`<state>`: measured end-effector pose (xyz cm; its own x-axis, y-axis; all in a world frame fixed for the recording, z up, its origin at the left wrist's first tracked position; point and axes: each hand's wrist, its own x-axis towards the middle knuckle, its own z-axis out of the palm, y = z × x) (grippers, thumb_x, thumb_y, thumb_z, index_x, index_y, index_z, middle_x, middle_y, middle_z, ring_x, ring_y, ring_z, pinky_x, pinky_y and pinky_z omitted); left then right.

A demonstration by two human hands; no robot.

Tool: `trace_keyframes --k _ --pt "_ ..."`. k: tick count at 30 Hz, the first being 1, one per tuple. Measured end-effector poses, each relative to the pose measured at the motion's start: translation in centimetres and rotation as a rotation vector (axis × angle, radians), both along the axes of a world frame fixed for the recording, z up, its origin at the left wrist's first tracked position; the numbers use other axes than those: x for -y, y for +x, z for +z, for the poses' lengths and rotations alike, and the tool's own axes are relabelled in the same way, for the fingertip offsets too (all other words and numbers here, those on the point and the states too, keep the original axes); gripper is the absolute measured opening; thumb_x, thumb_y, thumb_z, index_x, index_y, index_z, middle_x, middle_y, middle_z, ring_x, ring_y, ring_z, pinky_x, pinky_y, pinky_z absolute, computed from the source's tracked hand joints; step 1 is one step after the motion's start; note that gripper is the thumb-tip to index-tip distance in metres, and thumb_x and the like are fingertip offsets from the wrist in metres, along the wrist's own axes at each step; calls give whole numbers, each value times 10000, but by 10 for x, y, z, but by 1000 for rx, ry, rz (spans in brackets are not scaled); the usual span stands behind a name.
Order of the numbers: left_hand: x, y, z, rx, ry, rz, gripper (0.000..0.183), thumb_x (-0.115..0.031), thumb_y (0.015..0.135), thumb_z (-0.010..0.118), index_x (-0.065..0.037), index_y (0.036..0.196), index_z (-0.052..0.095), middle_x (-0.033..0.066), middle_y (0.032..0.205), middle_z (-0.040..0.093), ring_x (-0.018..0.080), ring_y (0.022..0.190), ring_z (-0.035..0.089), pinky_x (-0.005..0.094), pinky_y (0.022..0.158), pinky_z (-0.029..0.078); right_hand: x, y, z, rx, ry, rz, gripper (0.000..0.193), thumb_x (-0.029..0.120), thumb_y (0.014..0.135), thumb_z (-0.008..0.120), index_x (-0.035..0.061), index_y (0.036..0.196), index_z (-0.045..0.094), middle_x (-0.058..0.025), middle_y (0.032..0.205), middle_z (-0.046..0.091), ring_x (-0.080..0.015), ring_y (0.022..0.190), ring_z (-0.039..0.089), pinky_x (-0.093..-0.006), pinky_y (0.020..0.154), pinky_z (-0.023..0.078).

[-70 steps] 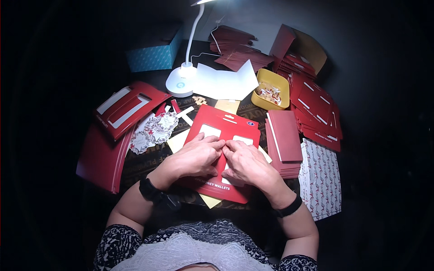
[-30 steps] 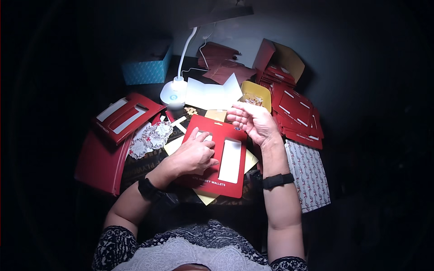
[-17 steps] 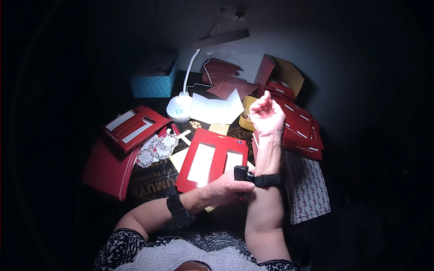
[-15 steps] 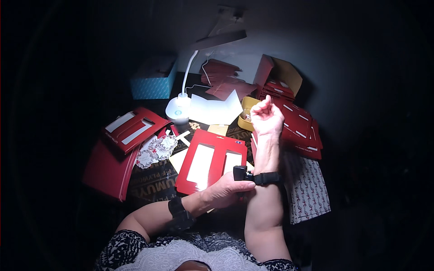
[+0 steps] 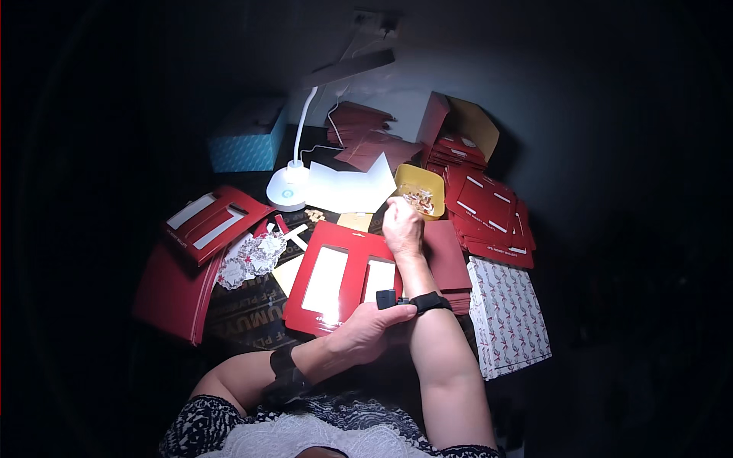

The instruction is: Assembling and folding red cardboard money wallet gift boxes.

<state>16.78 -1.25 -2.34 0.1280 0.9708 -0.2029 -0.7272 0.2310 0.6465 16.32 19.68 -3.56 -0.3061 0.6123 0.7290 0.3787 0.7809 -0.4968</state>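
My left hand (image 5: 361, 333) reaches across to my right wrist and is closed on a black wrist strap (image 5: 432, 303) with a small black box-shaped device (image 5: 387, 298) on it. Its fingers are mostly hidden under the forearm; the thumb lies on top. Curled into a loose fist with nothing seen in it, my right hand (image 5: 404, 227) is over the right edge of a red card sleeve (image 5: 356, 263) with two cut-out windows. Just beyond that fist stands a yellow tray (image 5: 433, 179) holding small bits. A second black band (image 5: 285, 372) is around my left forearm.
A white lamp (image 5: 288, 188) lights white paper (image 5: 351, 191). Red windowed sleeves (image 5: 217, 221) and dark red cards (image 5: 172, 294) lie left, beside round floral tags (image 5: 263, 254). Right are red wallets (image 5: 489, 206), an open box (image 5: 466, 122) and patterned sheets (image 5: 511, 317). A blue box (image 5: 244, 153) stands far left.
My right hand has turned over from palm-up and come lower and left, uncovering the yellow tray. The left hand has kept its hold at the strap. The view has shifted slightly.
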Motion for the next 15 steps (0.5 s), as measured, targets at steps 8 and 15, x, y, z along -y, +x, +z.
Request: trace_keyframes --k 8,15 --pt "-7 9 -9 118 -30 90 291 -202 858 698 -49 1086 601 69 999 655 196 928 639 401 888 507 -3 -1 -6 501 584 136 81 96 794 572 51 859 589 -113 702 624 -266 672 637 -380 630 519" --pt "-8 17 6 218 -134 128 255 -129 882 672 -4 1093 601 89 1024 653 216 943 648 400 924 516 6 -1 -10 782 1015 244 63 167 772 558 107 754 555 -35 634 600 -183 607 611 -318 584 452"
